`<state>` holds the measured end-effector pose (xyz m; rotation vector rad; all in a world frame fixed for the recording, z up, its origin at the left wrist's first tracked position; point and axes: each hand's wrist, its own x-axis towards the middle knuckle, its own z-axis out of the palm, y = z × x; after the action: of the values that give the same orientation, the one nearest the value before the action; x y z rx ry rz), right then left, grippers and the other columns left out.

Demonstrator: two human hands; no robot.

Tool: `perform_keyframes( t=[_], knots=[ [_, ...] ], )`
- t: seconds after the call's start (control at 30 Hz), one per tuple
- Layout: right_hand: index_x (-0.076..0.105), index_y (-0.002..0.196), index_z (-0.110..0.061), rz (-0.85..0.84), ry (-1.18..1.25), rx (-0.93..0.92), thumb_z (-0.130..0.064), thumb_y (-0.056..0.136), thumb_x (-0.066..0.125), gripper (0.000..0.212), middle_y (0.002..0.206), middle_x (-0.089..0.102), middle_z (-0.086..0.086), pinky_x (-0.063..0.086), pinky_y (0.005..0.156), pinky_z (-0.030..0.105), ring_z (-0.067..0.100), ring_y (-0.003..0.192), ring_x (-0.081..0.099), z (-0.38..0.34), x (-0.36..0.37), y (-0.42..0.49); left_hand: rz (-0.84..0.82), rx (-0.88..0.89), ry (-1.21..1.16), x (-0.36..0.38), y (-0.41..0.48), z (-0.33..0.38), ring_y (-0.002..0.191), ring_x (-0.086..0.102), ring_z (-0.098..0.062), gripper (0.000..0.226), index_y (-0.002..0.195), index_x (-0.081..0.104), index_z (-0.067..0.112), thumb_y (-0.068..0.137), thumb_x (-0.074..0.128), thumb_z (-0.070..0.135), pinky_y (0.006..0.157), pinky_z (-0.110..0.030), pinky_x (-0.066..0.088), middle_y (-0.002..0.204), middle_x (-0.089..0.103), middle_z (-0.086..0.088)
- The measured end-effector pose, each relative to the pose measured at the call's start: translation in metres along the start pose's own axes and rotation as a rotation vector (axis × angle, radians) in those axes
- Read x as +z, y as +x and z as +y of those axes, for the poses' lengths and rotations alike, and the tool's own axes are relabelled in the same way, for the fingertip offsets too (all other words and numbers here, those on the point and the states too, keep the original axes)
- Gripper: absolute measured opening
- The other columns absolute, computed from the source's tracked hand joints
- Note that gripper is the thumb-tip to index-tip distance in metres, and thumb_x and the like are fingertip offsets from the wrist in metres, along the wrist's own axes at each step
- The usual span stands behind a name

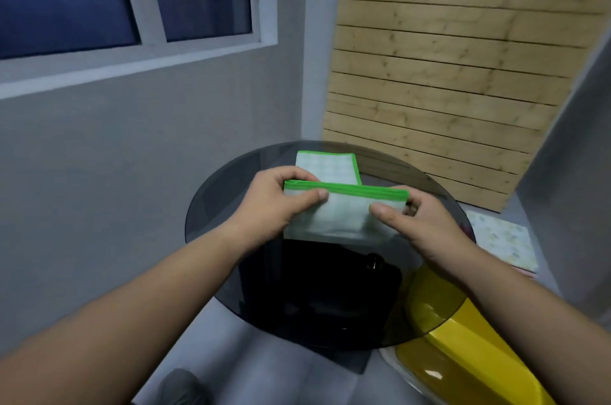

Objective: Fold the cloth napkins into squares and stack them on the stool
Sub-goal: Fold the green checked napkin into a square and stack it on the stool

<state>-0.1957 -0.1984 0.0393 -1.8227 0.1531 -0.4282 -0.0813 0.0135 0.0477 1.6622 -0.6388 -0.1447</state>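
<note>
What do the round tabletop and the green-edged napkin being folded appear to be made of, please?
The round tabletop looks like smoked, tinted glass: glossy, and the dark base and floor show through it. The napkin held by the left hand and right hand looks like thin woven cloth, matte, pale check with a bright green stitched edge; it creases softly. The exact fibre cannot be told.

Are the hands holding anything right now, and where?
Yes: both hands, left and right, pinch the green-edged napkin at opposite ends of its folded top edge.
</note>
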Motion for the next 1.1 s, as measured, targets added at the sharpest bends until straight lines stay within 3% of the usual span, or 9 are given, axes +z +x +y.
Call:
perform_keyframes(
  t=[0.17,0.27,0.33,0.47,0.57,0.63,0.73,0.97,1.1],
  knots=[
    [0.065,0.116,-0.006,0.009,0.039,0.188,-0.008,0.092,0.064,0.024,0.096,0.076,0.006,0.043,0.056,0.020,0.013,0.078,0.066,0.029,0.003,0.035,0.120,-0.082,-0.206,0.011,0.041,-0.012,0.078,0.071,-0.021,0.018,0.091,0.069,0.013,0.080,0.083,0.008,0.078,-0.037,0.059,0.095,0.076,-0.017],
    [0.060,0.112,-0.001,0.019,-0.080,0.239,-0.008,0.094,0.062,0.020,0.072,0.073,-0.006,0.046,0.054,0.016,0.002,0.060,0.067,0.049,0.006,0.052,0.178,-0.194,-0.199,0.013,0.060,-0.033,0.087,0.074,-0.020,0.032,0.104,0.065,0.015,0.079,0.084,0.015,0.080,-0.035,0.060,0.102,0.076,-0.010],
    [0.058,0.115,-0.002,0.031,-0.139,0.260,-0.012,0.094,0.063,0.023,0.070,0.073,-0.007,0.047,0.054,0.016,0.002,0.060,0.068,0.060,0.009,0.059,0.173,-0.293,-0.161,0.014,0.065,-0.048,0.093,0.074,-0.021,0.045,0.113,0.059,0.014,0.077,0.086,0.019,0.085,-0.038,0.060,0.107,0.074,-0.007],
    [0.047,0.131,-0.015,0.052,-0.273,0.280,-0.025,0.091,0.067,0.045,0.068,0.062,-0.002,0.043,0.052,0.017,0.003,0.055,0.061,0.072,0.017,0.066,0.081,-0.430,0.039,0.011,0.060,-0.066,0.085,0.073,-0.019,0.059,0.121,0.049,0.015,0.076,0.086,0.024,0.073,-0.034,0.058,0.100,0.072,-0.004],
    [0.046,0.136,-0.019,0.077,-0.417,0.245,-0.033,0.087,0.070,0.057,0.069,0.052,-0.005,0.040,0.057,0.020,0.003,0.060,0.052,0.077,0.019,0.066,0.012,-0.460,0.324,0.010,0.054,-0.076,0.096,0.070,-0.019,0.077,0.130,0.045,0.019,0.068,0.086,0.041,0.090,-0.039,0.055,0.105,0.070,0.000],
    [0.051,0.134,-0.020,0.071,-0.499,0.215,-0.037,0.085,0.071,0.055,0.092,0.061,-0.008,0.040,0.070,0.022,0.006,0.082,0.057,0.080,0.019,0.064,-0.015,-0.468,0.425,0.011,0.050,-0.078,0.104,0.067,-0.022,0.096,0.141,0.036,0.022,0.061,0.081,0.053,0.094,-0.041,0.053,0.114,0.068,-0.002],
    [0.054,0.134,-0.023,0.042,-0.580,0.204,-0.040,0.086,0.068,0.052,0.123,0.060,-0.010,0.037,0.085,0.021,0.014,0.112,0.057,0.079,0.019,0.060,-0.018,-0.429,0.522,0.011,0.047,-0.077,0.105,0.063,-0.024,0.083,0.141,0.040,0.025,0.071,0.078,0.048,0.094,-0.039,0.052,0.114,0.064,-0.002],
    [0.060,0.132,-0.031,-0.074,-0.756,0.248,-0.049,0.089,0.059,0.046,0.135,0.058,-0.003,0.044,0.101,0.032,0.019,0.125,0.053,0.081,0.020,0.064,-0.100,-0.353,0.699,0.015,0.047,-0.076,0.128,0.053,-0.016,0.054,0.137,0.059,0.023,0.086,0.072,0.036,0.104,-0.029,0.043,0.143,0.054,0.003],
    [0.055,0.134,-0.036,-0.122,-0.868,0.291,-0.051,0.092,0.052,0.044,0.129,0.049,0.000,0.048,0.094,0.038,0.024,0.117,0.056,0.079,0.026,0.063,-0.167,-0.380,0.817,0.017,0.046,-0.078,0.109,0.059,-0.026,0.046,0.132,0.059,0.027,0.089,0.064,0.042,0.096,-0.033,0.047,0.135,0.044,-0.006]
  ],
)
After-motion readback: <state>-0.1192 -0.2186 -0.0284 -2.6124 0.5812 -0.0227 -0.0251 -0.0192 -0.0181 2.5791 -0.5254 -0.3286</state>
